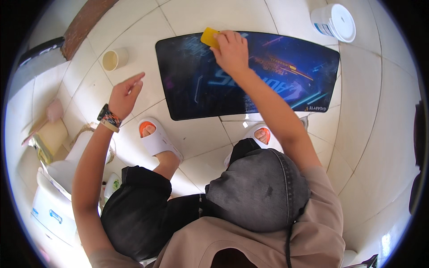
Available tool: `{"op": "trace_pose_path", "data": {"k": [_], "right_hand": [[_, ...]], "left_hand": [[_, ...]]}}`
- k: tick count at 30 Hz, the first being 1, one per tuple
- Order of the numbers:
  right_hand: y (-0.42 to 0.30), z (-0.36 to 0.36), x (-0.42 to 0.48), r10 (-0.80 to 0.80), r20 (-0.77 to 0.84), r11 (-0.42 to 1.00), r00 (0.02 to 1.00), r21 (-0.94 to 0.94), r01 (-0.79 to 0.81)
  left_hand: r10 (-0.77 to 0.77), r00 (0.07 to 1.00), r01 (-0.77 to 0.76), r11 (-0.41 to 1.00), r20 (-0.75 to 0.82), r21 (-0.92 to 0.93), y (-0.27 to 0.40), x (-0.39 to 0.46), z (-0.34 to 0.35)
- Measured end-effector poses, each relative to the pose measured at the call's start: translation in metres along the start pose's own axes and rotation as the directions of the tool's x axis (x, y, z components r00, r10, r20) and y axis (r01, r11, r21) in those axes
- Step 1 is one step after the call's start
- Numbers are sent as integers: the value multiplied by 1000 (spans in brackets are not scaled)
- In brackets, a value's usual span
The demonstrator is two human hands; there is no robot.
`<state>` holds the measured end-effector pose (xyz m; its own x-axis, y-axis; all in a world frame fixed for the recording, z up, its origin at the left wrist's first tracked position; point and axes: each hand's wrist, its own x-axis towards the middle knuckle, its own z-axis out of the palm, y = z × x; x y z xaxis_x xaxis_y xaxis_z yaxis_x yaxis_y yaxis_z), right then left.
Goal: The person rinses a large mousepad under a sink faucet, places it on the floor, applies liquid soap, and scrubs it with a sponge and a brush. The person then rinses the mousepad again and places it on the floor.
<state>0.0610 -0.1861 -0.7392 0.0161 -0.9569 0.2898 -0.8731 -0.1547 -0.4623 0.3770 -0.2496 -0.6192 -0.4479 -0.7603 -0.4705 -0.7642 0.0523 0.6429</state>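
Note:
A large dark blue and black Gigabyte mouse pad (207, 97) with a printed design lies flat on the tiled floor in front of me. My right hand (232, 50) reaches over its far edge and grips a yellow sponge (209, 37), pressed against the pad near its far left part. Pale, whitish streaks show on the pad left of the sponge. To the left of the pad, my left hand (125, 95) hangs above the floor holding nothing, its index finger extended and thumb apart. A pale yellow cup (115, 59) stands on the tiles beyond that hand.
A white lidded tub (333, 23) is at the far right. Near my left arm are a white fixture (78, 155), a pink-headed brush (54, 110) and a white container (50, 197). A brown door frame (83, 25) rises far left. My white sandals (159, 137) rest before the pad.

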Motion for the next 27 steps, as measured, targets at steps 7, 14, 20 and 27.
{"op": "trace_pose_path", "data": {"k": [7,14,20,27], "right_hand": [[-100,22,-118,-715,273,693,644,401,599],[-49,56,52,-220,32,974,975,62,218],[-130,53,-108,-639,249,761,728,345,550],[-26,19,3,-185,131,972,974,173,161]], "left_hand": [[-177,967,185,983,181,-24,-27,-74,-7],[-338,897,371,926,286,-67,-36,-94,4],[-382,889,412,908,251,-79,-53,-79,5],[-283,919,290,957,274,13,-43,-51,14]]}}
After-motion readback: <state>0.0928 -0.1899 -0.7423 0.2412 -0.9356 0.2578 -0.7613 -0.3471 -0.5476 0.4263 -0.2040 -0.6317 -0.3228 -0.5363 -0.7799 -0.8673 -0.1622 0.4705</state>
